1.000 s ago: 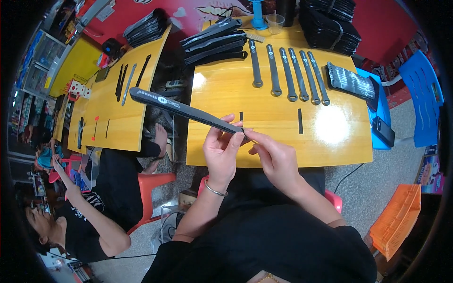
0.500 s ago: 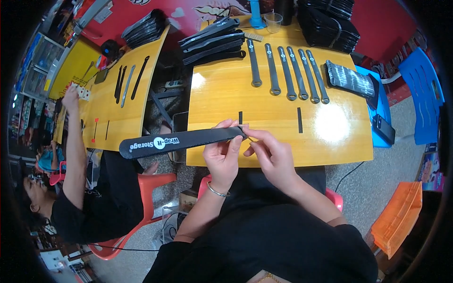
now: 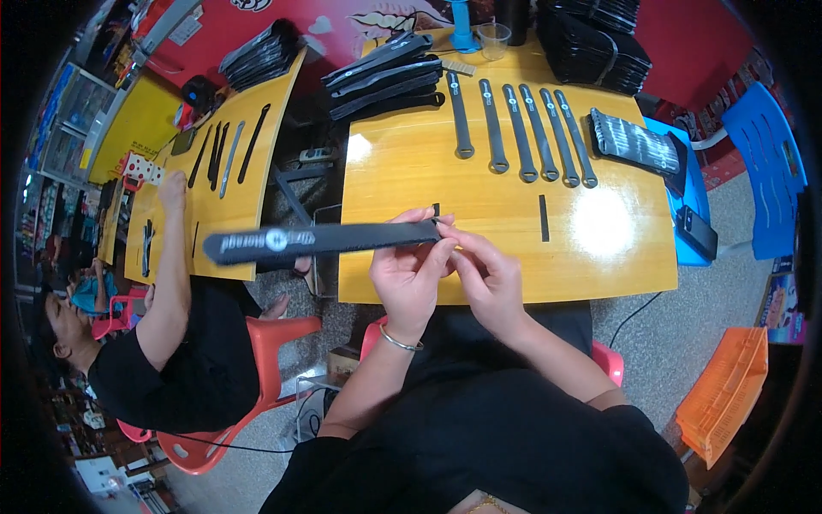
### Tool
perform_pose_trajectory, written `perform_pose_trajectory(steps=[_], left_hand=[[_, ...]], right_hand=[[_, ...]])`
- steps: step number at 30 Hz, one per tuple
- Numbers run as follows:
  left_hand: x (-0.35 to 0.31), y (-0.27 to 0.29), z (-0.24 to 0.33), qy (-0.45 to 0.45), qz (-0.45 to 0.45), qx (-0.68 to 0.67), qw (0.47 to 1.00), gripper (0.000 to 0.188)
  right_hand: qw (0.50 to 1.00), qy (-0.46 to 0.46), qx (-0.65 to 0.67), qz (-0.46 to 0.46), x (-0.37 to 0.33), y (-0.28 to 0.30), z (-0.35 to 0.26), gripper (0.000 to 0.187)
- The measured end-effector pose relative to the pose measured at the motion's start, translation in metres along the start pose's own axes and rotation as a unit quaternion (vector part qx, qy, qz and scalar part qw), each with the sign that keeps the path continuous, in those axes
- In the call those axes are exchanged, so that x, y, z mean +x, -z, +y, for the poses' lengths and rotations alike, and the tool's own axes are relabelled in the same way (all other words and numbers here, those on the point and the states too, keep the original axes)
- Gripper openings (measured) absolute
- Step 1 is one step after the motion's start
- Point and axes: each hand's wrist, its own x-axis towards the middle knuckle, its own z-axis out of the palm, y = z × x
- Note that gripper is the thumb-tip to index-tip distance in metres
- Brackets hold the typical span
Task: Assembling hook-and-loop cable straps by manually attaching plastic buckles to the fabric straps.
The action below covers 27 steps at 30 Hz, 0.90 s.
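Observation:
A long black strap [image 3: 342,237] with a white print near its rounded end stretches out to the left, held just above the near edge of the yellow table [image 3: 394,184]. My left hand [image 3: 407,278] pinches it close to its right end, thumb on the near side. The fingers of my right hand [image 3: 488,274] are closed on that same end tip; the exact detail between the fingertips is hidden. Beyond my hands, several similar straps [image 3: 528,128] with slotted ends lie side by side, and two short black strips [image 3: 544,218] are on the tabletop.
Bundled straps [image 3: 385,77] are heaped at the far left, black packs [image 3: 595,51] at the far right. A wrapped pack [image 3: 634,141] lies beside a phone [image 3: 696,233] on a blue chair. To the left, a co-worker [image 3: 175,343] sits at another yellow table [image 3: 244,193] with straps.
The strap's free end has swung slightly up and left and looks blurred. My right hand has shifted a little left. The co-worker's hand has come right and down.

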Motion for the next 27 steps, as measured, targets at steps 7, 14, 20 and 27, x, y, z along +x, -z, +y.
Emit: perform_pose_trajectory(steps=[7,14,20,27], left_hand=[[0.008,0.003,-0.007,-0.033,0.015,0.011,0.999,0.038],[0.011,0.015,-0.014,-0.118,-0.041,0.341,0.932,0.009],[0.022,0.023,-0.013,-0.141,-0.129,0.378,0.906,0.01],[0.016,0.031,-0.013,-0.078,-0.1,0.244,0.961,0.007]], right_hand=[[0.998,0.034,-0.052,0.014,0.008,0.003,0.013,0.029],[0.986,0.081,-0.146,0.014,0.016,0.008,0.013,0.03],[0.982,0.091,-0.163,0.009,0.017,0.013,0.015,0.032],[0.983,0.074,-0.157,-0.058,0.02,0.025,0.002,0.022]])
